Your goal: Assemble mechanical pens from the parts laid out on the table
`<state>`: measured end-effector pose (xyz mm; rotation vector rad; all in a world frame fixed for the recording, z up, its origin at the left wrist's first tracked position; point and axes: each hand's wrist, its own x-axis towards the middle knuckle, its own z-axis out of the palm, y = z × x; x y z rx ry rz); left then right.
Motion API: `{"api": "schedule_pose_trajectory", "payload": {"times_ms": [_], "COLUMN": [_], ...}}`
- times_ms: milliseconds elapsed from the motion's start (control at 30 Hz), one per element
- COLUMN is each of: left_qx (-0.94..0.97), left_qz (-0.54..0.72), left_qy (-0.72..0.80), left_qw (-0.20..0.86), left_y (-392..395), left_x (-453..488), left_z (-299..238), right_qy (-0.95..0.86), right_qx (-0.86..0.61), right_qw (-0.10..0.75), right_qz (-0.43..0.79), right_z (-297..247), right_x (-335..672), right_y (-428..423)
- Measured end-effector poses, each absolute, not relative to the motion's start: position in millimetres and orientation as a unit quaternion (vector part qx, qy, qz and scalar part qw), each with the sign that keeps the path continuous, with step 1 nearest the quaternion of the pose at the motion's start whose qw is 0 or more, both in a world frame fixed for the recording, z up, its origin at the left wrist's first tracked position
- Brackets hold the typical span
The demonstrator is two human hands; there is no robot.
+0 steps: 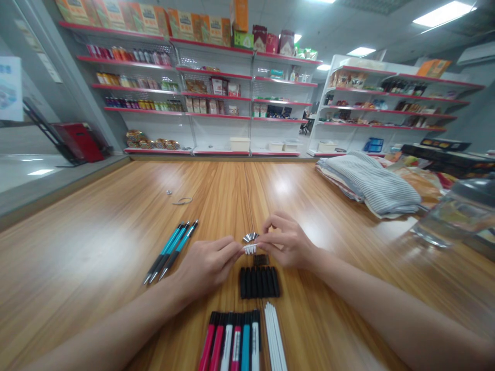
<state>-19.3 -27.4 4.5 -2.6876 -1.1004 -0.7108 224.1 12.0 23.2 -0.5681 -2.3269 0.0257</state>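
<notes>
The row of small white pieces [250, 249] is between the fingertips of the left hand [211, 263] and those of the right hand [288, 242]. The fingers are bent and close together; whether they pinch a piece or only touch it, I cannot tell. In my judgement, the row could scatter on the smooth table [96, 247] if one hand presses harder than the other. The right fingers could also knock the silver tips [249, 237], just beyond them, or the dark little parts [261, 259], just nearer the body. The row's long axis runs across, from left fingertips to right; which way each piece points is too small to tell.
</notes>
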Motion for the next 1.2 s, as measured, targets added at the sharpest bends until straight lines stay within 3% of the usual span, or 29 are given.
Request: {"api": "schedule_pose_trajectory", "payload": {"times_ms": [167,367,667,1000,1200], "left_qx": [-0.895,-0.886,-0.880,-0.884,-0.880], "left_qz": [-0.274,-0.317,-0.327,-0.307,-0.309], "left_qy": [-0.337,-0.333,-0.343,-0.351,-0.359], "left_qw": [0.101,0.054,0.037,0.037,0.047], "left_y": [-29.3,-31.3,-31.6,-29.0,-29.0], "left_x": [-19.6,-20.6,-21.0,-24.9,-26.2], "left_z": [4.7,7.0,6.0,2.5,1.9], "right_qy": [-0.935,-0.931,-0.933,-0.920,-0.916], "right_qx": [-0.230,-0.355,-0.344,-0.351,-0.328], "right_qw": [0.254,0.064,-0.100,-0.128,-0.200], "right_qz": [-0.086,-0.050,0.039,0.120,0.118], "right_z": [54.1,91.8,85.2,76.7,82.3], "right_x": [207.1,216.2,231.8,221.5,228.5], "right_y": [-17.9,-49.6,-84.7,-83.5,-72.7]}}
